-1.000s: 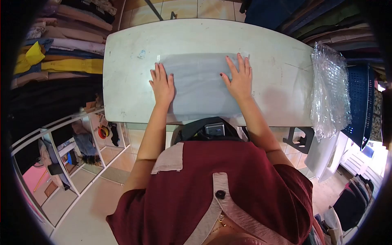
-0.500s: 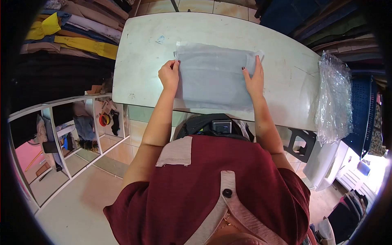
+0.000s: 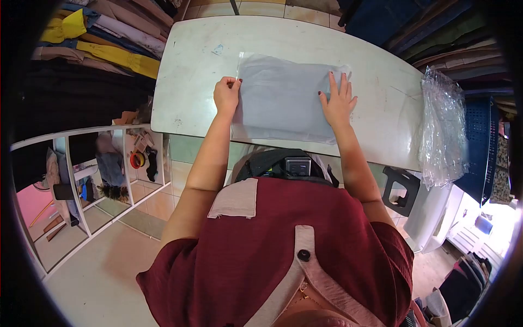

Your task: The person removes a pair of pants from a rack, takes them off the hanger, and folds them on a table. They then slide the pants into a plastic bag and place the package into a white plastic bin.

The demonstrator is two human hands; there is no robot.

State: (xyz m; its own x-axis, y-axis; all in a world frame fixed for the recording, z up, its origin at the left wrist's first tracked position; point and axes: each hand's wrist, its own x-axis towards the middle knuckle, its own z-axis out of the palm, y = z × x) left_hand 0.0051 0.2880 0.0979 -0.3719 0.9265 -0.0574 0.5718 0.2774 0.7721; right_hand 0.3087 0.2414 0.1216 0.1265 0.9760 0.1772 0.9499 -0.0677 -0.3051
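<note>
A folded light grey cloth [image 3: 286, 101] lies flat on the white table [image 3: 185, 71], inside what looks like a clear plastic bag. At the bag's left edge, my left hand [image 3: 226, 97] pinches the plastic between thumb and fingers. My right hand [image 3: 338, 102] rests on the right part of the bagged cloth, its fingers spread over the surface.
Clear plastic bags [image 3: 444, 131] hang over the table's right end, beside a dark blue perforated basket [image 3: 482, 152]. Clothes [image 3: 117, 57] are stacked at the upper left. A white-framed shelf [image 3: 111, 218] stands at the left. Dark garments fill the upper right.
My right hand has shifted slightly left and its fingers have spread from the bag's right edge onto its surface. My left hand still pinches the left edge.
</note>
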